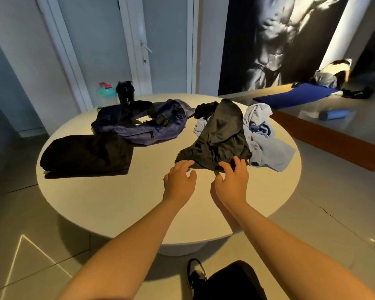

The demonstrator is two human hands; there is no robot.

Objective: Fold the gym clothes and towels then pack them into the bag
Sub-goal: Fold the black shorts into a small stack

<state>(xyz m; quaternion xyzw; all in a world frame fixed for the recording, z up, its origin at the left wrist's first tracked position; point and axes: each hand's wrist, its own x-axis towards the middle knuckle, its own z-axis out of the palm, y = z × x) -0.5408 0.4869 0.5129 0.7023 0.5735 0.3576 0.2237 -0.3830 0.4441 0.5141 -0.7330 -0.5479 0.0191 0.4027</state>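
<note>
A crumpled black garment (pixel 219 135) lies on the round white table (pixel 117 202), on top of a pale blue towel (pixel 266 146). My left hand (pixel 179 180) reaches to the garment's near edge, fingers spread and relaxed, just touching it. My right hand (pixel 233 177) rests at the same edge with fingers loosely bent over the fabric; a firm grip does not show. A folded black garment (pixel 87 154) sits at the table's left. The navy bag (pixel 143 124) lies slack at the back, its opening facing up.
Two shaker bottles, one teal (pixel 105 94) and one black (pixel 125 93), stand behind the bag. A small dark item (pixel 205 110) lies beyond the black garment. On the floor to the right lie a blue mat (pixel 294 97) and a blue roller (pixel 333 114).
</note>
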